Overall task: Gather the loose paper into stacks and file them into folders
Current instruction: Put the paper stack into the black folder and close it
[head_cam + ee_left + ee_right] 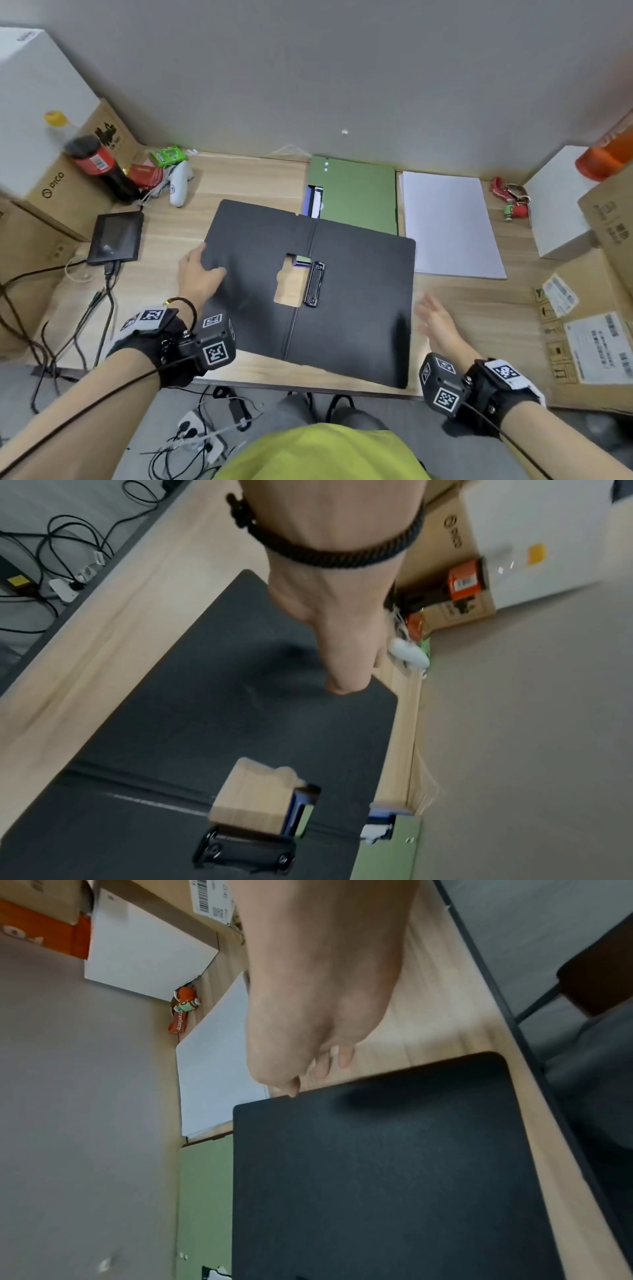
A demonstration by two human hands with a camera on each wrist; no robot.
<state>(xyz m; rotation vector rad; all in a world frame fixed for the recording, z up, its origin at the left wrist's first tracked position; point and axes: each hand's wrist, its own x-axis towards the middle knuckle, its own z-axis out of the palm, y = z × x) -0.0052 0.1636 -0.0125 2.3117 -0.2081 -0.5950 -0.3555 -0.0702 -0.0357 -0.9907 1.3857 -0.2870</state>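
Note:
A black folder lies spread flat in the middle of the wooden desk, with a black clip beside a cut-out at its spine. My left hand pinches the folder's left edge, thumb on top, as the left wrist view also shows on the folder. My right hand hovers with straight fingers just off the folder's right edge, holding nothing. A white paper stack lies at the back right. A green folder lies behind the black one, over a blue one.
Cardboard boxes stand along the left and right sides. A small tablet, a white controller and a dark bottle crowd the back left. A red keychain and a white box sit at the back right. Cables hang off the front left.

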